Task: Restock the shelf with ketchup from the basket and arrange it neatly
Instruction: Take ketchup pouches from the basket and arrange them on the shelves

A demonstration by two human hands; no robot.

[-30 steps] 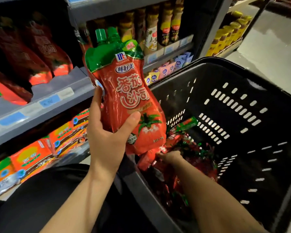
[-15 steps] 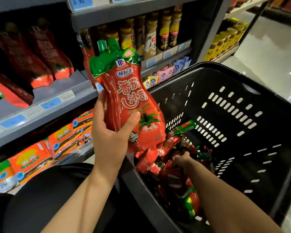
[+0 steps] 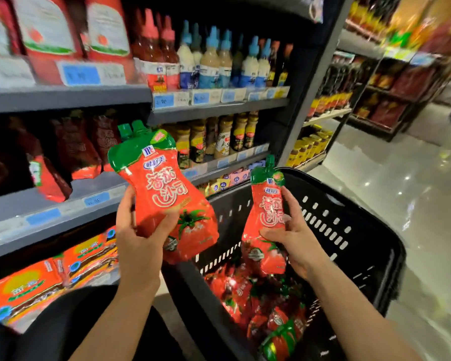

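Observation:
My left hand (image 3: 138, 241) grips two stacked red ketchup pouches (image 3: 164, 188) with green caps, held upright in front of the shelf. My right hand (image 3: 297, 238) holds a third ketchup pouch (image 3: 267, 220) upright above the black basket (image 3: 359, 230). Several more pouches (image 3: 261, 303) lie in the basket's bottom. On the grey middle shelf (image 3: 71, 201) to the left, a few dark red ketchup pouches (image 3: 76, 149) stand or lean in shadow.
Sauce bottles (image 3: 219, 61) fill the upper shelf, dressing bottles (image 3: 224, 136) the one below. Orange packets (image 3: 50, 277) lie on the bottom shelf. The shiny aisle floor (image 3: 414, 204) runs to the right, with more shelving (image 3: 375, 100) beyond.
My right hand has come up out of the basket holding a ketchup pouch. The view has tilted upward, showing higher shelves. My left hand still holds its pouches.

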